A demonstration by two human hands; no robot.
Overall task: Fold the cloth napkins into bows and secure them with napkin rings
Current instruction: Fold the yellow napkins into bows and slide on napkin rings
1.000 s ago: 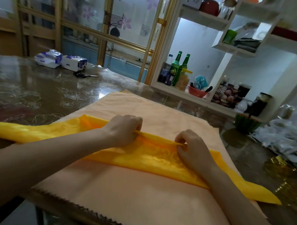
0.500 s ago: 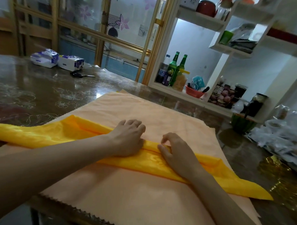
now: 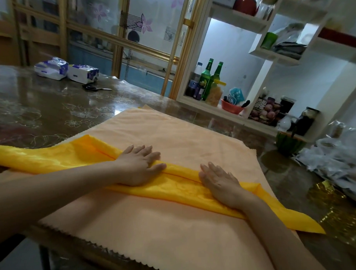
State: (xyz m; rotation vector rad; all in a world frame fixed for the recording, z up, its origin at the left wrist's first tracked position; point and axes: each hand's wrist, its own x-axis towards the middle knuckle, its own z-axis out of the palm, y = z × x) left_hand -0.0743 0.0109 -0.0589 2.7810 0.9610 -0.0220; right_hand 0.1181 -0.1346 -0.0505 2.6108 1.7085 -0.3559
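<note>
Presumably to set the crease under the fingertips (image 3: 203, 166), left hand (image 3: 140, 166) and right hand (image 3: 220, 183) press the long folded yellow satin napkin (image 3: 183, 185) flat, fingers (image 3: 147, 150) straight, slightly apart.

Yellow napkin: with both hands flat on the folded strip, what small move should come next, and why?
Probably slide the left hand outward along the yellow napkin, pressing the fold flat. Both it and the right hand lie open on the strip's middle, where it looks flat, but the left part looks puffed and loosely open.
</note>
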